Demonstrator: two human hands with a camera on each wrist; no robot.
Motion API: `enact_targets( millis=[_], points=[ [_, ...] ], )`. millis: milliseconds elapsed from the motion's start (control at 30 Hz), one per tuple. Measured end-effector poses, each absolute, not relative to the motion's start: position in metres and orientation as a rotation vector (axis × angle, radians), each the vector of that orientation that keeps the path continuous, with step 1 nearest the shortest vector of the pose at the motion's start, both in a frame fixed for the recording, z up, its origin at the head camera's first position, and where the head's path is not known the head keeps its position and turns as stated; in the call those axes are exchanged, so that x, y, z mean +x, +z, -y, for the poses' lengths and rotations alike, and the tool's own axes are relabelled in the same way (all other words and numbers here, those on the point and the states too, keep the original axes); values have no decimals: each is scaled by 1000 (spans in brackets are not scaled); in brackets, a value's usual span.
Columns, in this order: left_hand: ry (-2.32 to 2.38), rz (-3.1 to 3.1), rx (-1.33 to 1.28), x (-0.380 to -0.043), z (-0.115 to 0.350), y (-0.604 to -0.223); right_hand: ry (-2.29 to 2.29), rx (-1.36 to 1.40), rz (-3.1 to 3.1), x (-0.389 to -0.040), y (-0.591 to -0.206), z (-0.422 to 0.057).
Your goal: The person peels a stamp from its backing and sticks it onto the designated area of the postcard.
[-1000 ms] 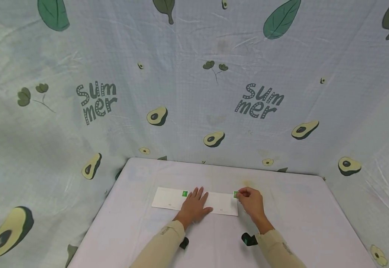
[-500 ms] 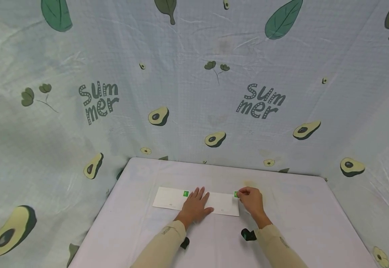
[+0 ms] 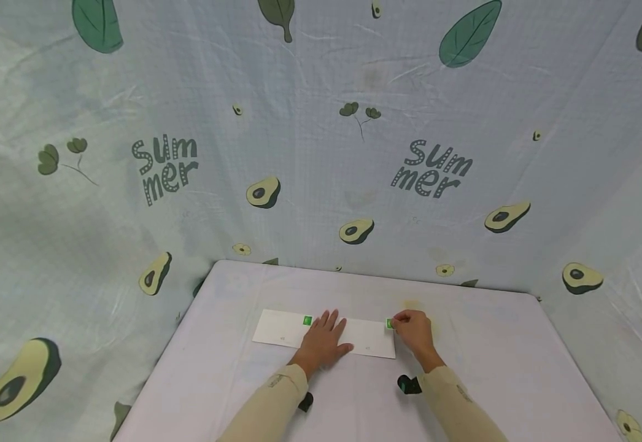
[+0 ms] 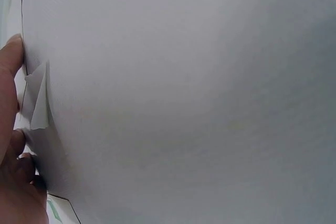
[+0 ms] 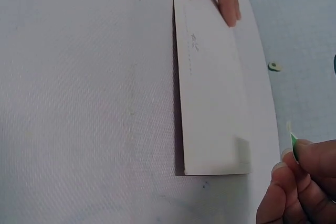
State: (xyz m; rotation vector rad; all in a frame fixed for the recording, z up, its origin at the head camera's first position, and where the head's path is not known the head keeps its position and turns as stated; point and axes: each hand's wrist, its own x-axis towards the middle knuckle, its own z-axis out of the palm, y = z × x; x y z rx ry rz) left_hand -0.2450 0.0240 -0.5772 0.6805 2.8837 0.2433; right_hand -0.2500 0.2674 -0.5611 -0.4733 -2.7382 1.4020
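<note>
Two white envelopes appear to lie end to end on the table. The left envelope [image 3: 281,326] bears a green stamp [image 3: 307,320] in its upper right corner. My left hand [image 3: 322,341] rests with spread, straight fingers over where they meet, touching the right envelope [image 3: 373,339]; the join is hidden under it. My right hand [image 3: 416,334] pinches a second green stamp [image 3: 390,323] between thumb and forefinger at the right envelope's upper right corner. In the right wrist view this stamp [image 5: 294,146] stands edge-on, apart from the envelope's surface [image 5: 215,103].
A pale cloth covers the table [image 3: 492,362]. Behind it hangs a patterned curtain [image 3: 310,147] with avocados, leaves and lettering. Black wrist-camera parts [image 3: 408,385] sit below the wrists. A raised paper flap [image 4: 38,100] shows beside the left fingers.
The head view has shifted slightly. Both hands keep nearly the same places, the left on the envelopes and the right pinching the stamp at the corner.
</note>
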Motion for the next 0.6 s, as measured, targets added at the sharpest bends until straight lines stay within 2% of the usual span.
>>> enact_targets(
  millis=[600],
  points=[
    [232, -2882, 679, -244, -24, -576, 1337, -494, 2785, -257, -580, -266]
  ],
)
